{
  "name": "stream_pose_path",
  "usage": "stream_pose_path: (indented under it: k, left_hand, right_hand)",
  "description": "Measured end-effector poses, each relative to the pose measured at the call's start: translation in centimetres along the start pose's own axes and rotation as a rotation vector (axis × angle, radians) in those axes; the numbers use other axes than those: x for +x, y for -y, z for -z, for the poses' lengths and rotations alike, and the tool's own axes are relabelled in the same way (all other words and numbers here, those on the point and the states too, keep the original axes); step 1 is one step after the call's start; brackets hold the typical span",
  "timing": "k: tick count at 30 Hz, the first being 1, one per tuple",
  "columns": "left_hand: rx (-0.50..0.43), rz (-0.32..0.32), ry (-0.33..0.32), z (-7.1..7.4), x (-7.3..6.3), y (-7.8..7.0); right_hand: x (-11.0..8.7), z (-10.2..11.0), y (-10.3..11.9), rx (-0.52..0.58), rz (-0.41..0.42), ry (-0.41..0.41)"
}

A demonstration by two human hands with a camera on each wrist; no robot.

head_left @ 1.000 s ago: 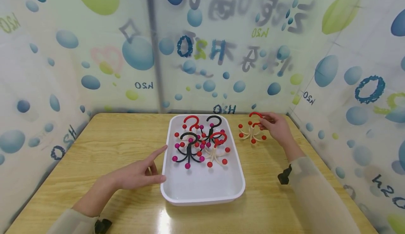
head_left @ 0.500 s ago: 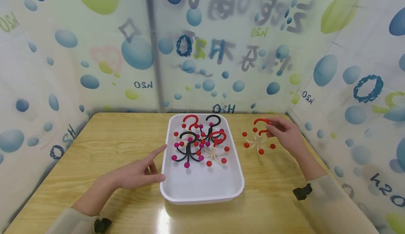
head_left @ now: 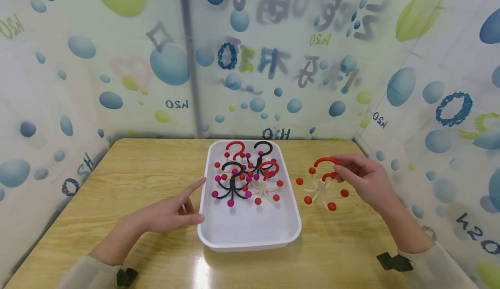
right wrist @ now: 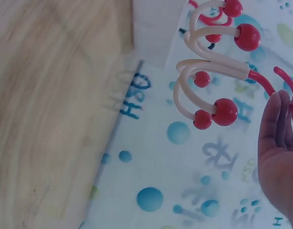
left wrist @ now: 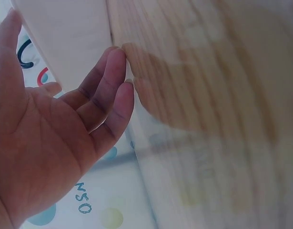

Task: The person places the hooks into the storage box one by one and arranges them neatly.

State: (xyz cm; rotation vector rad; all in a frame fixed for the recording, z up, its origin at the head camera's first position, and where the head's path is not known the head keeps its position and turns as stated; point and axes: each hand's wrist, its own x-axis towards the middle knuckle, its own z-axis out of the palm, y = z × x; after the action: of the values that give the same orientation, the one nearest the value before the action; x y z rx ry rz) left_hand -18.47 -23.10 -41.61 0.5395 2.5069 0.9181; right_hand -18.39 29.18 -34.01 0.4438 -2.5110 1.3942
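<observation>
My right hand [head_left: 363,180] pinches the red hook-shaped handle of a claw massager [head_left: 322,188], right of the tray. Cream prongs ending in red balls spread from its stem and hang downward. In the right wrist view the same massager [right wrist: 234,68] is raised above the wooden tabletop. My left hand [head_left: 164,215] touches the left rim of a white tray [head_left: 250,234] with forefinger and thumb, the other fingers loosely bent. Inside the tray stand several more massagers: a black one [head_left: 232,184] with magenta balls and a red-handled one [head_left: 264,185] in front, others behind.
The tray stands mid-table, its front part bare. Wood tabletop [head_left: 144,167] extends on both sides of it. Patterned curtains [head_left: 242,93] with blue and green spots enclose the table at the back and sides.
My right hand has brought the red-handled claw massager nearer to me and slightly to the right, higher off the table. My left hand stays at the tray's rim.
</observation>
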Motion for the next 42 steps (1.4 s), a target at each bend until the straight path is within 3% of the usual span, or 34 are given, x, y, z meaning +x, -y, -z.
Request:
stream_pose_path:
  k: [11, 19, 28, 42]
  left_hand:
    - [-0.005, -0.010, 0.001, 0.0, 0.0, 0.1]
    - [-0.009, -0.009, 0.000, 0.0, 0.0, 0.0]
    - [-0.015, -0.003, 0.001, -0.1, 0.0, 0.0]
    - [-0.009, -0.015, -0.006, -0.1, 0.1, 0.2]
  right_hand:
    - [-1.0, -2.5, 4.0, 0.086, 0.109, 0.084]
    - [-0.6, -5.8, 5.4, 0.106, 0.064, 0.209]
    - [0.5, -9.5, 5.7, 0.131, 0.014, 0.326]
    - [1.2, -12.7, 5.2, 0.101, 0.012, 0.371]
